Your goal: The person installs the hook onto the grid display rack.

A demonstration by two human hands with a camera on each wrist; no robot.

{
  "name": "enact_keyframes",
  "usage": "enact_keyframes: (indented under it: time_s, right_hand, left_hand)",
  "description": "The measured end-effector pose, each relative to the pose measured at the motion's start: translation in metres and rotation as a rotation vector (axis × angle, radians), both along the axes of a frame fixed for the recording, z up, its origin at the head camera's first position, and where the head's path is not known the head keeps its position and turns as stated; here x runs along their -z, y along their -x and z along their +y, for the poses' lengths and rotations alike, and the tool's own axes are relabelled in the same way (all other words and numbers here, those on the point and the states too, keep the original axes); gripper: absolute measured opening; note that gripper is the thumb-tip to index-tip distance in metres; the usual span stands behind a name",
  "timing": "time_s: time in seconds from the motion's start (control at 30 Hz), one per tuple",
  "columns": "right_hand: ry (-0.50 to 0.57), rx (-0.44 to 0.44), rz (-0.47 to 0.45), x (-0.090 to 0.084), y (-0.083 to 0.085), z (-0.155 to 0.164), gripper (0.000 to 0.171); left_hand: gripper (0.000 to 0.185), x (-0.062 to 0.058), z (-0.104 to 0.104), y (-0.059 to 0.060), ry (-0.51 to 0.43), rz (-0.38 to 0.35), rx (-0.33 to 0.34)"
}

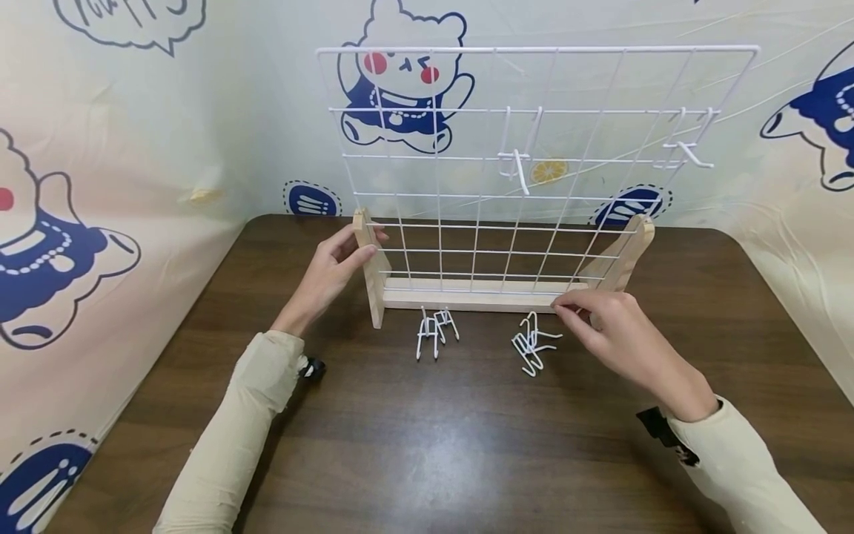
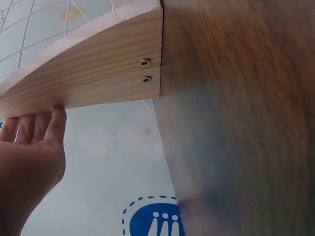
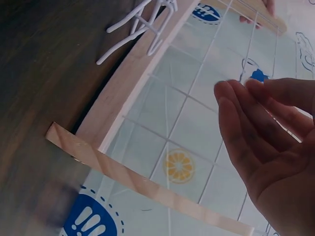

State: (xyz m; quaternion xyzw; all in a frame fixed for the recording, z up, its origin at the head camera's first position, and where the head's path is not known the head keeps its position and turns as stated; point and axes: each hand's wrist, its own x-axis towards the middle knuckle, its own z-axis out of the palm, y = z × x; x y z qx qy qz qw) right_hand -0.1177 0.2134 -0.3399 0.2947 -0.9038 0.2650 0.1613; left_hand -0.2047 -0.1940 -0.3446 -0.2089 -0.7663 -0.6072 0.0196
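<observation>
A white wire grid rack point(image 1: 438, 199) stands upright between wooden side panels. My left hand point(image 1: 331, 261) grips the left wooden side panel point(image 1: 371, 285), thumb on the near side and fingers behind; the left wrist view shows fingertips against its edge. My right hand point(image 1: 617, 334) hovers by the right end of the wooden base bar point(image 1: 460, 299), fingers loosely bent, holding nothing. White double hooks point(image 1: 427, 335) lie on the table before the rack, and another tangled cluster of white hooks point(image 1: 531, 345) lies nearer my right hand. Two white hooks hang on the grid: one mid-right point(image 1: 517, 162), one far right point(image 1: 683, 148).
The dark wooden table point(image 1: 427, 452) extends towards me. Behind it hangs a pale printed cloth point(image 1: 267, 111) with cartoon bears. The right wooden side panel point(image 1: 626, 254) stands beyond my right hand.
</observation>
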Motion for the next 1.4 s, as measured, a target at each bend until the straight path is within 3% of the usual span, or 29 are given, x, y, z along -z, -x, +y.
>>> enact_keyframes:
  time_s: [0.3, 0.53, 0.83, 1.13, 1.4]
  right_hand:
    - [-0.093, -0.009, -0.184, 0.012, 0.006, 0.001, 0.009]
    - [-0.140, -0.066, -0.208, 0.021, 0.009, 0.001, 0.008]
    - [-0.193, -0.105, -0.326, 0.029, 0.009, -0.006, 0.011]
    - [-0.222, -0.131, -0.336, 0.032, 0.008, -0.007, 0.011]
    - [-0.235, -0.149, -0.317, 0.037, 0.008, -0.007, 0.011]
  left_hand:
    - [0.033, 0.000, 0.001, 0.000, 0.002, 0.006, 0.005]
    - [0.034, 0.001, 0.001, -0.001, -0.010, -0.002, 0.000]
    - [0.032, 0.001, 0.000, 0.001, -0.009, 0.009, -0.003]
    - [0.032, 0.003, -0.001, 0.002, -0.006, 0.002, 0.002]
    - [0.032, 0.022, -0.007, 0.017, -0.041, 0.018, 0.009]
